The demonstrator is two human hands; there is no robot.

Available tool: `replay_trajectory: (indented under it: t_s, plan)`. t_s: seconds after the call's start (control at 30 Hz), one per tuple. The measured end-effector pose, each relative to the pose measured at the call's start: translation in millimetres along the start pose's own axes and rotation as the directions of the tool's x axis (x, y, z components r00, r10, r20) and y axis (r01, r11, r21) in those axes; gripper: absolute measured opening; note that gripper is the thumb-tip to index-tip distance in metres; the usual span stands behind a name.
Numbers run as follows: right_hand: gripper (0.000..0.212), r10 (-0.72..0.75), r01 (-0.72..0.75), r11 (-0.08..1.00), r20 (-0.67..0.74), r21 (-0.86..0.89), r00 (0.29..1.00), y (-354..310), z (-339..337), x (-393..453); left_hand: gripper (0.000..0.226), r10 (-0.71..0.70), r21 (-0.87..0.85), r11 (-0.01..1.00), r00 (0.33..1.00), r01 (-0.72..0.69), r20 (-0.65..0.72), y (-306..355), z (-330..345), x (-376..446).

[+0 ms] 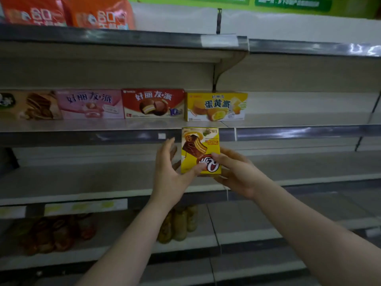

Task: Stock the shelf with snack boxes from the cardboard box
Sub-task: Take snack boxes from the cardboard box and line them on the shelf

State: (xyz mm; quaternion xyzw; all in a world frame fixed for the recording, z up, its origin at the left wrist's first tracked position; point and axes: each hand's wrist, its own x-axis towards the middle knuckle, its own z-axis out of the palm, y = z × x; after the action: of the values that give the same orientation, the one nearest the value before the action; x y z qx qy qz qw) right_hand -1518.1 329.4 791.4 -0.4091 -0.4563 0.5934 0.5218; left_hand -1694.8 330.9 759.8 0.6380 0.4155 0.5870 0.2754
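A yellow snack box (199,145) with a chocolate cake picture stands on end in front of me, just below the front edge of the middle shelf (288,120). My right hand (235,174) grips its lower right part, thumb across the front. My left hand (169,174) holds its lower left edge, thumb on the front and fingers straight up beside it. On the shelf behind stand several snack boxes in a row: brown (31,105), pink (90,104), red (153,103) and yellow (216,106). The cardboard box is out of view.
The middle shelf is bare to the right of the yellow box on it. The shelf below (82,178) lies behind my hands. Orange bags (68,12) sit on the top shelf; dark packets (57,232) and yellowish bags (179,223) lie on the lowest shelf.
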Motion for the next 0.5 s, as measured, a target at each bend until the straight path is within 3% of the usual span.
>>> replay_trajectory:
  t_s: [0.07,0.2,0.4,0.5]
  plan:
    - [0.059,-0.009,0.009,1.000,0.006,-0.005,1.000,3,-22,-16,0.099,-0.154,-0.092,0.983,0.986,0.160,0.069,7,15,-11]
    - [0.068,-0.035,0.035,0.999,0.006,0.024,0.999,-4,-58,-44,0.061,-0.181,-0.117,0.974,0.975,0.196,0.126,30,51,-32]
    - [0.070,-0.075,0.073,0.996,0.041,0.052,0.996,-29,-130,-101,0.076,-0.292,-0.400,0.820,0.900,0.410,0.323,81,127,-68]
    - [0.066,-0.084,0.083,0.996,0.030,0.039,0.996,-42,-175,-130,0.065,-0.292,-0.413,0.804,0.889,0.428,0.353,102,170,-90]
